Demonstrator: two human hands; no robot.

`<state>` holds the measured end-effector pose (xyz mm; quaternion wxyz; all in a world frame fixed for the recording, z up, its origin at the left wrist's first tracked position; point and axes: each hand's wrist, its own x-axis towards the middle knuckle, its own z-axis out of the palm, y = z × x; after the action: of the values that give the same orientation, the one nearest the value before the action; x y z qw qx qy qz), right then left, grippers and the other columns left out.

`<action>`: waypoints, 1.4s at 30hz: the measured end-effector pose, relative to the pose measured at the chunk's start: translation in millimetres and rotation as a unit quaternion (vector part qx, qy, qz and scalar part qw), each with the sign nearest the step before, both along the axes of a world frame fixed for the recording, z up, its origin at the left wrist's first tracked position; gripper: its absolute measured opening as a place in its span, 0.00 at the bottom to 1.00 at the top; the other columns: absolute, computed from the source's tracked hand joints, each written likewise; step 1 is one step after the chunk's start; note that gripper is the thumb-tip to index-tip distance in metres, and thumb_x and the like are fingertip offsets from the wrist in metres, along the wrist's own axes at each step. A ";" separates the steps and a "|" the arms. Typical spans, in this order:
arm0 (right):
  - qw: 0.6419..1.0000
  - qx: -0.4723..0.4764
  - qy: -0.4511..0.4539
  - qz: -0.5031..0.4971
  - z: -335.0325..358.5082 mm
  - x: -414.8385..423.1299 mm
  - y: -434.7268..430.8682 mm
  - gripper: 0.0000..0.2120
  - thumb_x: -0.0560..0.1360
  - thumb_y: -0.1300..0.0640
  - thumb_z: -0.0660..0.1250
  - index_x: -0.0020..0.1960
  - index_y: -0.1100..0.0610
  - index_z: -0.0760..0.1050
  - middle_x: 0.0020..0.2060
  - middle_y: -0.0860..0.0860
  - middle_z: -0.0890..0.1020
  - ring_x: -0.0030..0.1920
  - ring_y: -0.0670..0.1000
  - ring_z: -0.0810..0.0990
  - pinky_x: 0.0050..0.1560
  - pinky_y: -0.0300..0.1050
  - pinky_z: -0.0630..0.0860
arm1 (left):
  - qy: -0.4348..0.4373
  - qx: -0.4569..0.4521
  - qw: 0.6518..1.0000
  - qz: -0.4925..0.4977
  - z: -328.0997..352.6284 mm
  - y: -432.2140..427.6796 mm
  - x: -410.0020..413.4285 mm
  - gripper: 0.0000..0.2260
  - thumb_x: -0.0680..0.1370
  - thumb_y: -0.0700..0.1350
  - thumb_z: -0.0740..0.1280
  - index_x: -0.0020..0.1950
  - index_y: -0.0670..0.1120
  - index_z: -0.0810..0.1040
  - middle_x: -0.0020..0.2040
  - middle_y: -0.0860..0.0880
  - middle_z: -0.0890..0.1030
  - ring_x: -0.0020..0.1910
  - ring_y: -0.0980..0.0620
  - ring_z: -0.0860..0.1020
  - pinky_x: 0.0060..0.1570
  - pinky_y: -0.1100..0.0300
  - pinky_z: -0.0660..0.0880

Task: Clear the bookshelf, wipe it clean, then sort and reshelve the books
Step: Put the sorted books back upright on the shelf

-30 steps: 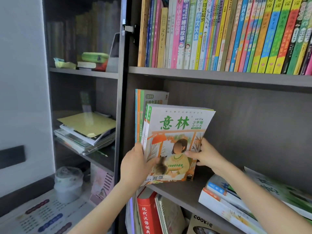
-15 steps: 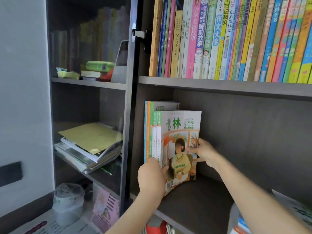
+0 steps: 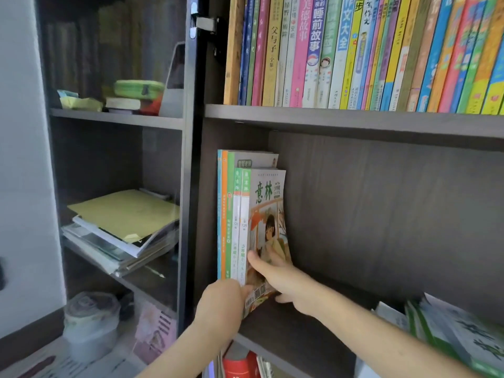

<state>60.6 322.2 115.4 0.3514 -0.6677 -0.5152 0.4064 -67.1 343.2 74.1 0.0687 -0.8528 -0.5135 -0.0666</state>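
Note:
A magazine (image 3: 268,211) with green characters and a drawn figure on its cover stands upright at the left end of the dark middle shelf (image 3: 300,334), against a few upright magazines (image 3: 229,214). My left hand (image 3: 221,304) holds its lower front corner, fingers curled at the spine's foot. My right hand (image 3: 283,279) lies flat on the cover's lower part, thumb by the spine, pressing it leftward.
The upper shelf (image 3: 354,118) is packed with colourful upright books (image 3: 368,50). A flat pile of green magazines (image 3: 450,334) lies at the right of the middle shelf. Behind a glass door (image 3: 122,159) sit stacked papers (image 3: 122,227). A red book (image 3: 237,366) stands below.
The magazine turned from facing me to upright and slid left against the standing magazines. Both hands moved with it; my right hand came round onto the cover.

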 end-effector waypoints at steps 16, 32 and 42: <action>0.996 0.057 0.075 0.008 -9.3 6.5 17.2 0.37 0.76 0.38 0.62 0.76 0.37 0.43 0.77 0.45 0.58 0.75 0.54 0.59 0.72 0.62 0.60 | -0.190 -0.075 0.978 0.043 7.7 0.8 19.6 0.15 0.84 0.50 0.55 0.60 0.43 0.76 0.46 0.48 0.79 0.39 0.53 0.77 0.32 0.68 0.65; 0.875 0.087 -0.473 -0.056 34.5 100.1 -194.6 0.19 0.75 0.41 0.65 0.64 0.46 0.76 0.62 0.42 0.78 0.65 0.46 0.74 0.65 0.44 0.68 | -0.258 -0.135 0.939 -0.182 40.0 -95.6 62.9 0.14 0.77 0.54 0.68 0.43 0.43 0.79 0.40 0.49 0.82 0.43 0.53 0.79 0.47 0.59 0.74; 0.815 0.103 -0.552 -0.143 -15.0 133.3 -312.9 0.17 0.71 0.38 0.67 0.54 0.47 0.83 0.50 0.42 0.84 0.49 0.48 0.84 0.48 0.47 0.79 | -0.318 -0.398 0.852 -0.120 16.4 -110.2 89.9 0.19 0.80 0.57 0.60 0.52 0.42 0.77 0.44 0.46 0.83 0.36 0.49 0.84 0.54 0.51 0.79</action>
<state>193.8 9.2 100.5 0.1290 -0.8057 -0.5607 -0.1408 22.8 233.0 90.5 -0.4517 -0.7948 -0.3833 -0.1320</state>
